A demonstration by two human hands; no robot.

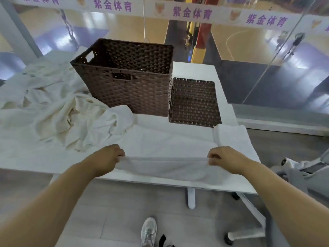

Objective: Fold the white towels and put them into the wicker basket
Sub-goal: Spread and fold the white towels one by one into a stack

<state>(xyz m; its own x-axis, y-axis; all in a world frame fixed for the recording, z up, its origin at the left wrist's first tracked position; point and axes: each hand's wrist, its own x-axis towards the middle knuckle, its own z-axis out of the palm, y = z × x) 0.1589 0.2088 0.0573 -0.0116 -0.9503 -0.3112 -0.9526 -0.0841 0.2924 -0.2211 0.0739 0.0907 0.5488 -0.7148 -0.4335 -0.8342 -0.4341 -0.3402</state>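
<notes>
A white towel (165, 145) lies spread flat on the white table (194, 68), reaching its near edge. My left hand (106, 157) pinches the towel's near left corner and my right hand (226, 157) pinches its near right corner, lifting that edge slightly off the table. The dark brown wicker basket (128, 93) stands upright and open behind the towel, with no towel visible inside. A heap of crumpled white towels (58, 104) lies to the left of the basket.
The flat wicker lid (194, 100) lies to the right of the basket. A folded strip of white cloth (231, 138) sits at the table's right edge. A glass wall stands behind the table. A grey chair (306, 168) is at the right.
</notes>
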